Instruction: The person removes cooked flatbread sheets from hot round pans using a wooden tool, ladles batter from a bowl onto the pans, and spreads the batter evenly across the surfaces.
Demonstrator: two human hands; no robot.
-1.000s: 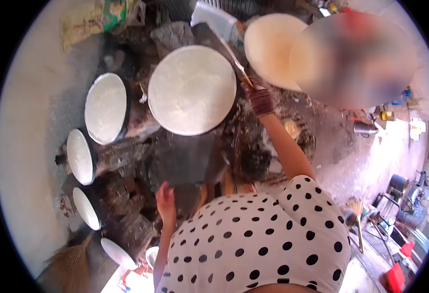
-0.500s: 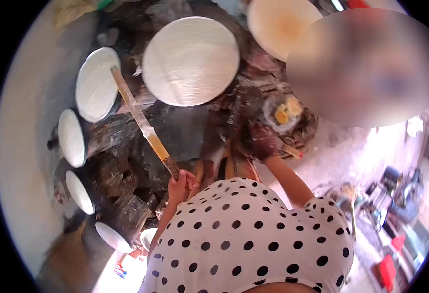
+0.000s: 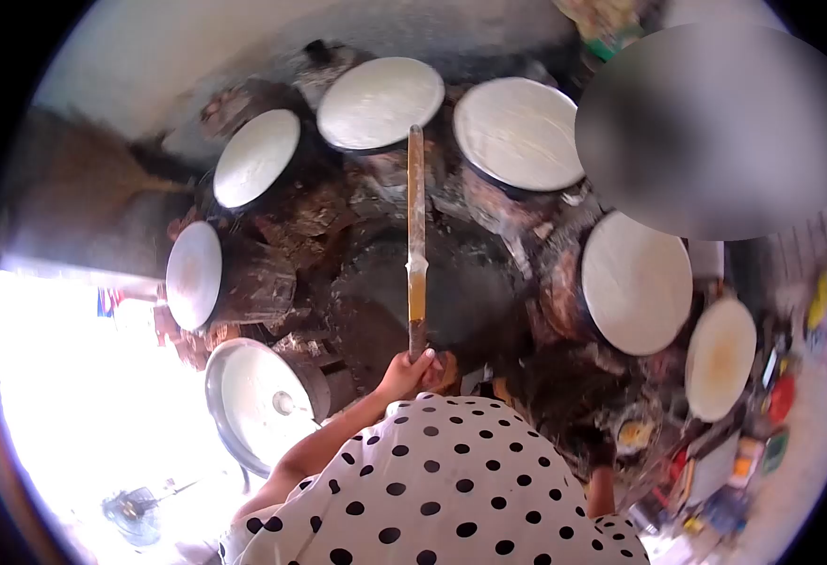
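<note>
My left hand [image 3: 413,375] is closed around the lower end of a long, flat wooden stick [image 3: 416,226]. The stick points straight ahead, its far tip appearing over the near rim of a round white-topped pan [image 3: 376,99]. Pale residue coats its middle and upper part. At the lower right, my right hand [image 3: 591,444] is dark and mostly lost in shadow, so its fingers cannot be made out. It is close to a small dish with something yellow [image 3: 635,433] in it.
Several wide round pans with white surfaces stand in an arc on sooty supports, including one at front right [image 3: 637,282] and one browned in the middle [image 3: 721,360]. A metal basin of white liquid [image 3: 244,395] is at left, beside a bright opening. A fan [image 3: 133,515] stands lower left.
My view has turned left, so the pans and the small dish appear farther right. The stick, formerly slanted to the left, now points straight ahead. The white basin has come into fuller view.
</note>
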